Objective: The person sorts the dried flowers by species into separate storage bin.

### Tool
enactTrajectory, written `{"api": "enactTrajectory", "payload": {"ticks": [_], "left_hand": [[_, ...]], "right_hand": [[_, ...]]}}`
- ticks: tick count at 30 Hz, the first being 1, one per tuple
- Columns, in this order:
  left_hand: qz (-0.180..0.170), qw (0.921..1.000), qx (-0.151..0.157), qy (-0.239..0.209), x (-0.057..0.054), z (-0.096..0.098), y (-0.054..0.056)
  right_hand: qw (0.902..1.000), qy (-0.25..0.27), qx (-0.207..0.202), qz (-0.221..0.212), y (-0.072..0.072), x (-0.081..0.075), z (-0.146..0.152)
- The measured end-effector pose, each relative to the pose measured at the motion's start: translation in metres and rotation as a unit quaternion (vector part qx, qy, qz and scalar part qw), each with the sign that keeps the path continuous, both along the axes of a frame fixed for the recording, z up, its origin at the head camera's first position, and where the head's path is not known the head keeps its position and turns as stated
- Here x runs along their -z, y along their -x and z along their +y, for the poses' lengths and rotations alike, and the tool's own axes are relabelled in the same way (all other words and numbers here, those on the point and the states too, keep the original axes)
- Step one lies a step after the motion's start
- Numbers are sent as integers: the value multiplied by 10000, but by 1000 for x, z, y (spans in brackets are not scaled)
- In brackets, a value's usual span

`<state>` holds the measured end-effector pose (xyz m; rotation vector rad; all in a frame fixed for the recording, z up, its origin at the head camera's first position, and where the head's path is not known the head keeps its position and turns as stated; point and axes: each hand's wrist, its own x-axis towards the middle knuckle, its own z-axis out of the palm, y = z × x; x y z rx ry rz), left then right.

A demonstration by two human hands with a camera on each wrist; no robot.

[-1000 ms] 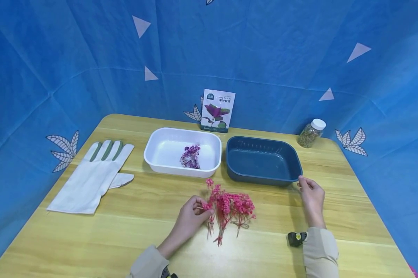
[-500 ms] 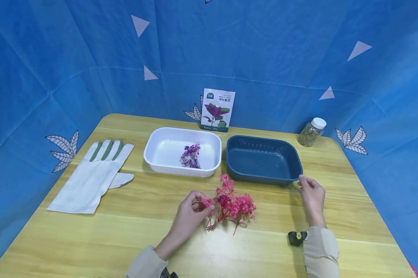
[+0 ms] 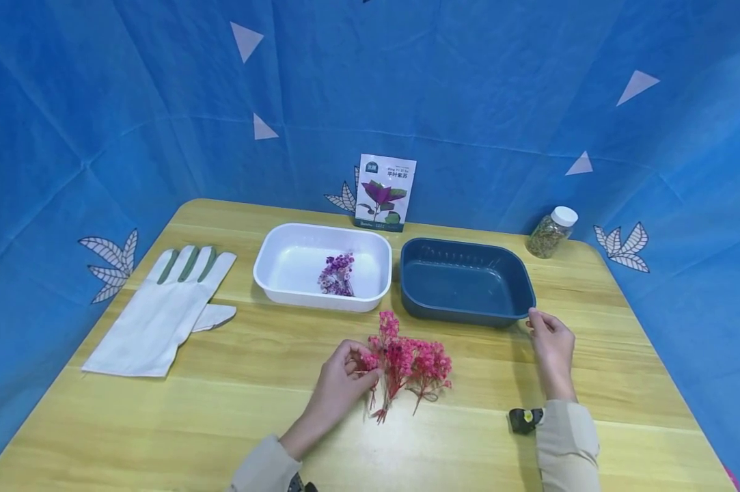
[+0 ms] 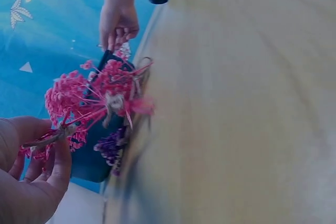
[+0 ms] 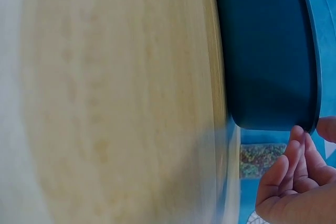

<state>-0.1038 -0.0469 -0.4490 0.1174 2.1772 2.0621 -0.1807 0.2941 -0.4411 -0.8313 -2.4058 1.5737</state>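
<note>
My left hand [image 3: 340, 377] pinches a tied bunch of pink dried flowers [image 4: 39, 149] between thumb and fingers, low over the table. More pink dried flowers [image 3: 400, 359] crowd against its right side, with twine-tied stems pointing toward me. In the left wrist view, a purple flower cluster [image 4: 111, 148] shows beneath the pink ones; the head view does not show it clearly there. My right hand [image 3: 553, 342] pinches the near right corner of a dark blue basin [image 3: 468, 318], thumb and fingertips at its rim. Nothing lies in that basin.
Left of the basin stands a white basin [image 3: 314, 299] holding a purple dried flower bunch [image 3: 337, 275]. White gloves [image 3: 160, 314] with green finger strips lie at left. Behind are an upright seed packet [image 3: 385, 193] and a white-capped jar [image 3: 551, 232]. A blue curtain [image 3: 480, 82] surrounds the table.
The pink flowers beside my left hand tilted and shifted right, then came partly back, their stem ends swinging. My left hand has barely moved. My right hand stays on the dark blue basin's corner.
</note>
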Motion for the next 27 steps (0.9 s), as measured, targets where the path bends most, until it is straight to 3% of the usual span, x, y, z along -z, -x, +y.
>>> {"api": "enactTrajectory", "payload": {"ticks": [9, 18, 22, 27], "left_hand": [[378, 9988, -244, -180, -16, -1, 0], [609, 9973, -210, -361, -29, 3, 2], [603, 9971, -158, -436, -35, 9, 9], [569, 9976, -72, -382, -37, 19, 27]], "right_hand": [[9998, 175, 27, 85, 0, 0, 0], [9998, 195, -3, 97, 1, -1, -1], [9997, 232, 8, 79, 1, -1, 0], [9997, 250, 4, 25, 0, -1, 0]]}}
